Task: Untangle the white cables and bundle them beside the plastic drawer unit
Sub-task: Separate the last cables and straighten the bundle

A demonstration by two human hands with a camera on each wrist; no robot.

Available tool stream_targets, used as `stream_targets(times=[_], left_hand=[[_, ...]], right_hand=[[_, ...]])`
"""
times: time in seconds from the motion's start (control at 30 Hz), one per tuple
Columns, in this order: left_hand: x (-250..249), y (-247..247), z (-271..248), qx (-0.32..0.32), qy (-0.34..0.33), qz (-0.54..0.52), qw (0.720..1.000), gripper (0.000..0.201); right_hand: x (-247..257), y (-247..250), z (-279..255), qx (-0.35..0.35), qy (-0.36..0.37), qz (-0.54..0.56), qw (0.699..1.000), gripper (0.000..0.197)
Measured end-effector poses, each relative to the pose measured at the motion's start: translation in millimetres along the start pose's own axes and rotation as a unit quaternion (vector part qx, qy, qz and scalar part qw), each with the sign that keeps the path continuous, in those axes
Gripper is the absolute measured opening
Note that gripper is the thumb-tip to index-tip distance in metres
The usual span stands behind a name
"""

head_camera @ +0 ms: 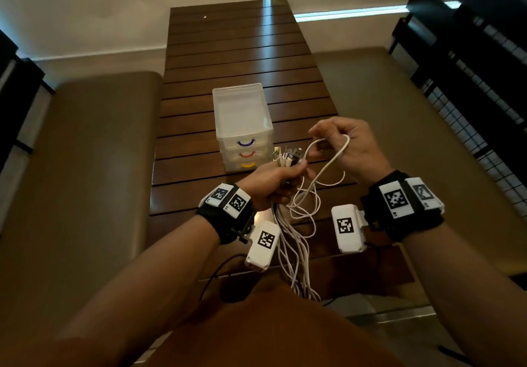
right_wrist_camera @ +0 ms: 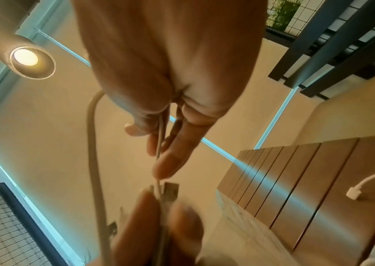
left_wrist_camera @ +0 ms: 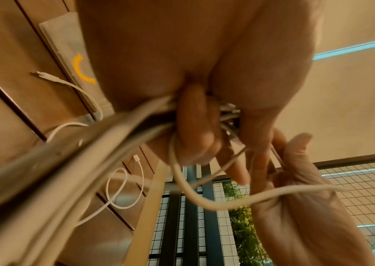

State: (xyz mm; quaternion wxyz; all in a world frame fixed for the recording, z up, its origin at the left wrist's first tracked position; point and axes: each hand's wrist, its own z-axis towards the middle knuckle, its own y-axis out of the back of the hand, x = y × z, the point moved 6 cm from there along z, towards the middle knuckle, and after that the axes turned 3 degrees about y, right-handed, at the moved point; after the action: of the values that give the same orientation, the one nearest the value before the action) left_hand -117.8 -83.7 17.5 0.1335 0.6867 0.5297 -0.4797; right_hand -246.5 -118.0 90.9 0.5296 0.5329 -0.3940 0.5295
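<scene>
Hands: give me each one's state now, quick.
Left hand: closed, gripping the bunch of white cables near their plugs.
Right hand: closed, fingers holding one white cable loop.

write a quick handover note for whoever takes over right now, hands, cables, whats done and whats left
Left hand: grips the gathered white cables just below their plug ends; the tails hang off the table edge.
Right hand: holds one cable loop lifted away from the bunch.
Drawer unit: on the table, just left of the plugs.
Done: plug ends collected.
Left: free the remaining loops, bundle, lay beside the unit.
</scene>
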Motion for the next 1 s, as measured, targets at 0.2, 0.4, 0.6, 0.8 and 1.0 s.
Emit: stream_targets(times=[0.2,0.4,0.6,0.8,1.0], left_hand=[[-0.9,13.4,5.4,-0.081,-0.044,-0.002,0.996,0.019],[-10.5,14.1,-0.6,-0.115,-0.086,0.075,0.987,0.013],[-14.6,7.1,-6.3,-0.123,-0.107,0.15,0.975,0.007],[-16.0,8.6,-11.1,-0.107,-0.123,0.151,0.975,0.013],[15.0,32.3,-11.0,-0.076,-0.044,0.144,0.986,0.022]], right_hand=[[5.7,35.7,-20.9,-0.059,0.005,-0.016,0.998,0.008],[3.9,46.1,-43.9,0.16,-0.096,-0.213,0.959,0.037],[27.5,28.1,-34.1,0.076,-0.018,-0.289,0.954,0.039],[-0.2,-12.2,-34.4,0.166,-0.028,-0.336,0.927,0.017],[21.7,77.7,-24.0,-0.212,0.031,-0.166,0.963,0.027]])
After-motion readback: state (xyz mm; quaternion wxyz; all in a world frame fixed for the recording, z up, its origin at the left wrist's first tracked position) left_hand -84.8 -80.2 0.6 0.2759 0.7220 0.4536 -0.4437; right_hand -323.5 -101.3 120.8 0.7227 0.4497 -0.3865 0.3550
